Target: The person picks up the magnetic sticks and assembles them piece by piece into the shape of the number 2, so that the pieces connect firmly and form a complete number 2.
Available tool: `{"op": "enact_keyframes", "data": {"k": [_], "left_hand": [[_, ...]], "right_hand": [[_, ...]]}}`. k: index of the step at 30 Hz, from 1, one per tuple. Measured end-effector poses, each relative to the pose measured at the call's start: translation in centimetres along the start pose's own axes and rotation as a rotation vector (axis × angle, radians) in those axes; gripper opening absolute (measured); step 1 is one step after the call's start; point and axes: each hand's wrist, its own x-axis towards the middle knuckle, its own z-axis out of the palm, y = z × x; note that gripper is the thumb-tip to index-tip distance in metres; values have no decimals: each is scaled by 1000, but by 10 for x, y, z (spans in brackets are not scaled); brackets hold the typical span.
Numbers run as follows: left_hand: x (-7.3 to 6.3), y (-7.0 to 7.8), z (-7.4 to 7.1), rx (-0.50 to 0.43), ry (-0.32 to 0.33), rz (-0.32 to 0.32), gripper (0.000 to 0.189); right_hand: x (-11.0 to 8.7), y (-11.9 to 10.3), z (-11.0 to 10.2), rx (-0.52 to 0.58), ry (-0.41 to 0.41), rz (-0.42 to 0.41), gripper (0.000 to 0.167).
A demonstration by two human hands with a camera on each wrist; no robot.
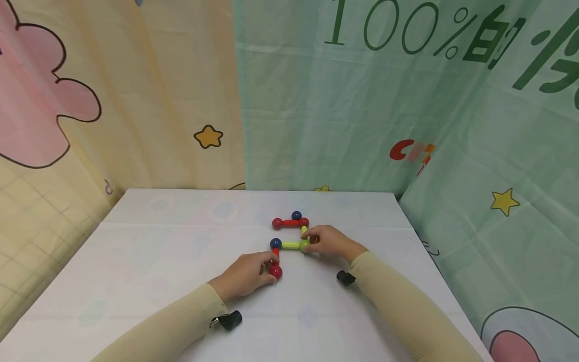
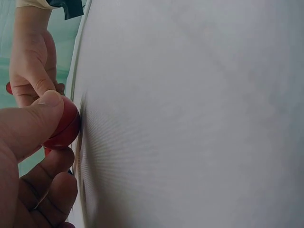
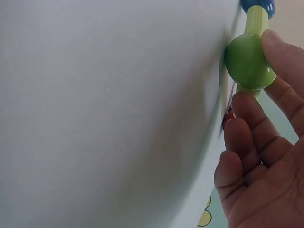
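A zigzag chain of ball-and-rod building toy pieces lies on the white table. With thumb and fingers my left hand (image 1: 244, 273) pinches the near red ball (image 1: 275, 272). A red rod (image 1: 276, 255) runs from that ball to a blue ball (image 1: 276, 244). From there a yellow-green rod (image 1: 290, 246) leads right to a green ball (image 3: 250, 61), which my right hand (image 1: 329, 240) grips between thumb and fingers. Another yellow-green rod (image 1: 304, 230), partly behind the right fingers, reaches a red ball (image 1: 304, 222). A red rod (image 1: 291, 223) joins that to a left red ball (image 1: 277, 223).
A second blue ball (image 1: 296, 215) sits at the chain's far end, behind the red rod. The white cloth-covered table (image 1: 181, 236) ends at printed curtains (image 1: 316, 115) at the back and sides. Dark wrist devices (image 1: 231, 320) hang by both sleeves.
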Motion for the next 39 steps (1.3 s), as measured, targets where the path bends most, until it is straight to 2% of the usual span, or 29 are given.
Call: {"op": "enact_keyframes", "data": {"k": [11, 19, 39], "left_hand": [[2, 0, -1, -20, -3, -2, 41], [5, -1, -1, -22, -11, -24, 44], [11, -5, -4, -41, -15, -36, 43]], "right_hand": [[2, 7, 2, 94, 6, 16, 31], [3, 7, 3, 105, 9, 49, 33], [11, 11, 1, 102, 5, 27, 36]]}}
